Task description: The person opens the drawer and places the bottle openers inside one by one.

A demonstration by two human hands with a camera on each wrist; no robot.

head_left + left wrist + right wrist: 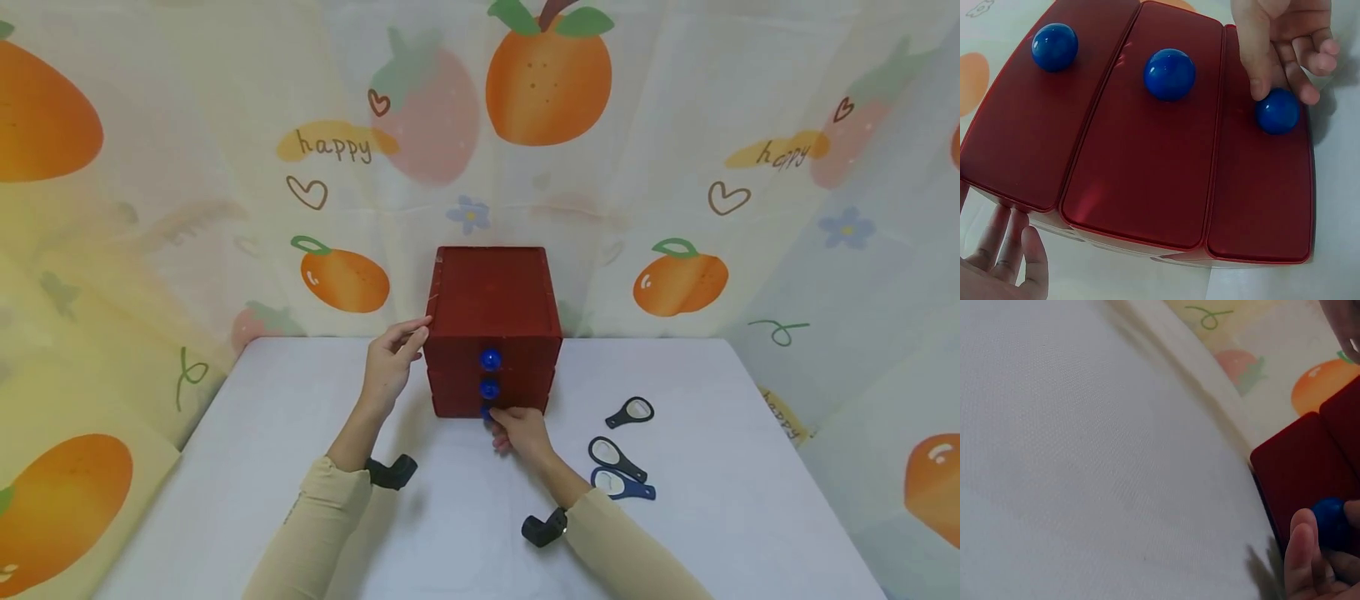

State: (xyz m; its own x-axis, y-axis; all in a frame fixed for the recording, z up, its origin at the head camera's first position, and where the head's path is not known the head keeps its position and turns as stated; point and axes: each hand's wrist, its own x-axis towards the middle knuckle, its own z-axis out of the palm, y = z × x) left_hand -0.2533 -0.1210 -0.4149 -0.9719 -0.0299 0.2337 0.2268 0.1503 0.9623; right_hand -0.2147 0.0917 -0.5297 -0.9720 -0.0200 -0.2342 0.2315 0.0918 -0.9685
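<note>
A dark red box of three stacked drawers (495, 292) stands at the back of the white table, each drawer front bearing a round blue knob. My right hand (525, 433) pinches the bottom drawer's knob (1277, 112) between thumb and finger, the other fingers loosely bent below. All three drawer fronts look pushed in. On the box's left side, near the top front corner, my left hand (388, 360) rests its fingertips, fingers fairly straight. The top knob (1055, 47) and middle knob (1170, 74) are untouched.
Right of the box lie small magnifying glasses: a black one (618, 420) nearest the box, another black one (630, 467) in front of it, and a blue one (633, 489) touching that. Behind the table hangs a fruit-printed cloth (555, 200).
</note>
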